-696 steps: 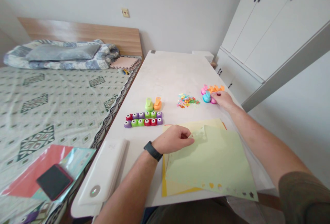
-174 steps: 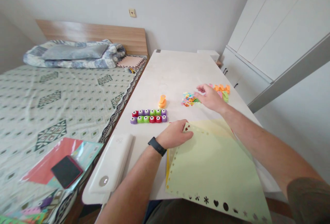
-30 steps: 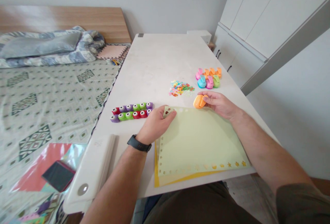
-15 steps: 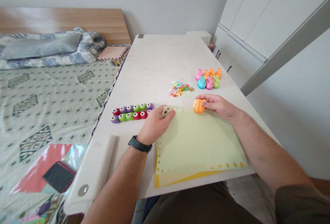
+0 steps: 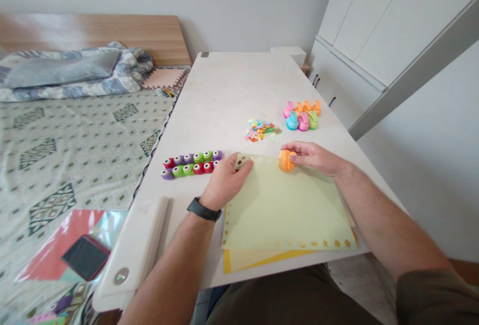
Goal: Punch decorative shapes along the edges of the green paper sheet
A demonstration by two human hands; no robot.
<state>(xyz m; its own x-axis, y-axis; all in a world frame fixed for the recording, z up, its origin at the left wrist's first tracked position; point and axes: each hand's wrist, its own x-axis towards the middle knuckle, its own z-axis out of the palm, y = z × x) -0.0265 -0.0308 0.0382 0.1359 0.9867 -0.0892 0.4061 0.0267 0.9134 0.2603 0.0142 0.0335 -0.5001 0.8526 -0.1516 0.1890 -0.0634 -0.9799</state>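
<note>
My left hand [image 5: 229, 177] pinches the far left corner of a pale green sheet of paper [image 5: 288, 205], thumb on top. Small shapes are cut out along the sheet's left, near and far edges. At the far edge my right hand [image 5: 312, 159] is closed around an orange craft punch [image 5: 287, 161], its thumb on the lever. Whether the paper's edge sits in the punch's slot I cannot tell. Yellow paper [image 5: 254, 261] lies under the green sheet and sticks out at the near side.
Several small punches [image 5: 192, 164] stand in two rows at left. Larger lever punches [image 5: 302, 115] are grouped at back right, beside a pile of colourful paper cutouts [image 5: 262, 129]. A long white device [image 5: 130, 250] lies along the left table edge. A phone [image 5: 86, 256] rests on the bed.
The pale green sheet has shifted slightly left. My right hand and the orange punch have moved a little left and nearer, with the thumb now on the lever.
</note>
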